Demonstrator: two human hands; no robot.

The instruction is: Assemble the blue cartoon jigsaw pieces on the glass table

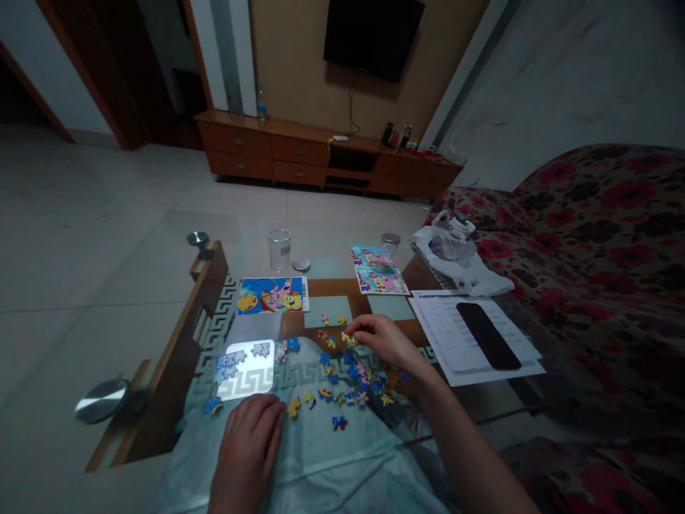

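Several loose jigsaw pieces lie scattered on a glass-topped table in front of me. My right hand reaches into them and pinches a small yellow piece between fingers and thumb. My left hand rests palm down near the table's front edge, fingers curled, holding nothing, close to a yellow piece. A few grey face-down pieces sit joined on a bright patch at the left. A colourful cartoon reference picture lies beyond them.
A drinking glass stands at the table's far side, next to two smaller cartoon pictures. Papers with a dark phone lie at right, a white plastic bag behind them. A floral sofa borders the right.
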